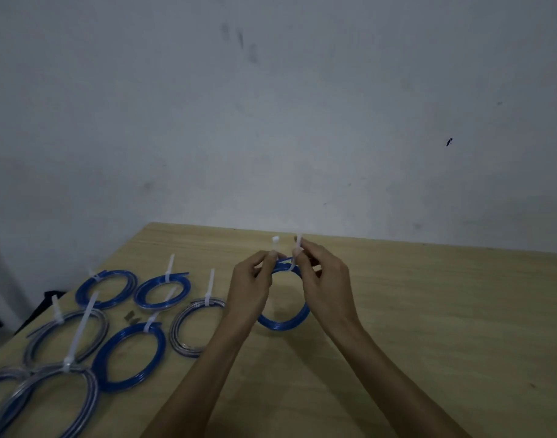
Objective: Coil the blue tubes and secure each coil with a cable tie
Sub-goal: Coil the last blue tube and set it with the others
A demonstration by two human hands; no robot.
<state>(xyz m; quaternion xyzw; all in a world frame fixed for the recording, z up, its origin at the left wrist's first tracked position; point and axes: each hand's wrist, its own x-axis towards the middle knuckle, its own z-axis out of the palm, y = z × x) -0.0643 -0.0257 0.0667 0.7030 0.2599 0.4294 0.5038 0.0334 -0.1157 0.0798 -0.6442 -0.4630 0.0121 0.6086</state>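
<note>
Above the table (397,311), the left hand (252,287) pinches the head end and the right hand (324,286) the tail of a cable tie (292,263) looped round the blue coil (283,325), so tying seems underway; next, thread tail into head.

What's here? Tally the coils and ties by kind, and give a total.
Coils on table: 7
Held coil: 1
Ties on table coils: 6 in view
Held tie: 1
Total: 15
</note>
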